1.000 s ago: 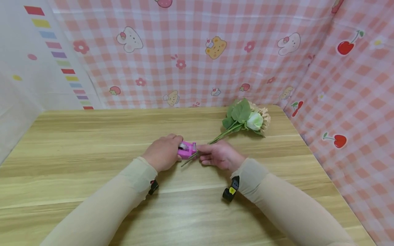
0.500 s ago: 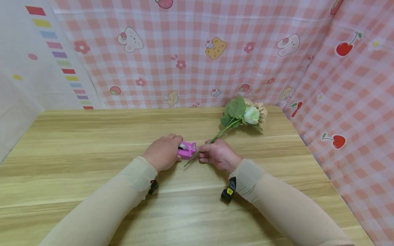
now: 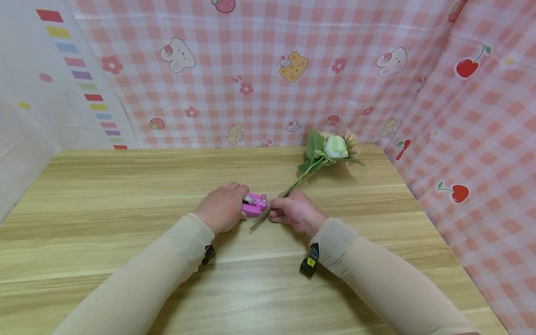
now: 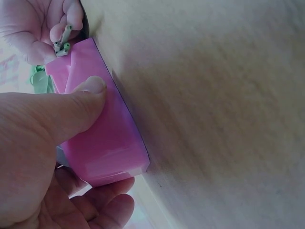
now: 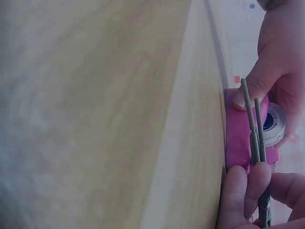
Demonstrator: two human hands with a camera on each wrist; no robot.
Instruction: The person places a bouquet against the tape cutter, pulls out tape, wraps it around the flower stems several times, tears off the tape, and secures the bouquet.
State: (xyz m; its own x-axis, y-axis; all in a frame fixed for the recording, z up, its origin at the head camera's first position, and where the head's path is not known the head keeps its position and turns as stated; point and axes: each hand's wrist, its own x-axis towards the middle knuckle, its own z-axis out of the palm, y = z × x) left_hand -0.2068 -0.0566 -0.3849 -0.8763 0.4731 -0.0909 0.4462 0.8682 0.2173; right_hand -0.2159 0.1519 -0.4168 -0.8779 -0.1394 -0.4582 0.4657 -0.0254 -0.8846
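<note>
My left hand (image 3: 222, 208) grips a pink tape dispenser (image 3: 254, 205) on the table, thumb on its near side in the left wrist view. A roll of tape (image 5: 275, 125) sits in the dispenser. At the dispenser's cutter end, my right hand (image 3: 296, 211) pinches the flower stems (image 5: 256, 138) between thumb and fingers. Their cut ends (image 4: 63, 46) stick out past the fingers, alongside the dispenser. Farther up, the bunch carries a pale green-white rose (image 3: 336, 147), beige blooms and green leaves (image 3: 314, 144), tilted toward the back right. Whether tape touches the stems cannot be made out.
The wood-grain table (image 3: 125, 186) spreads around both hands. A pink checked cloth (image 3: 259, 60) hangs behind the back edge and along the right side, and a white cloth (image 3: 25, 93) hangs at the left.
The bunch has turned in my right hand: the rose faces more upward and the flower heads have shifted slightly left and up. My right hand moved slightly left; the left hand and dispenser stayed put.
</note>
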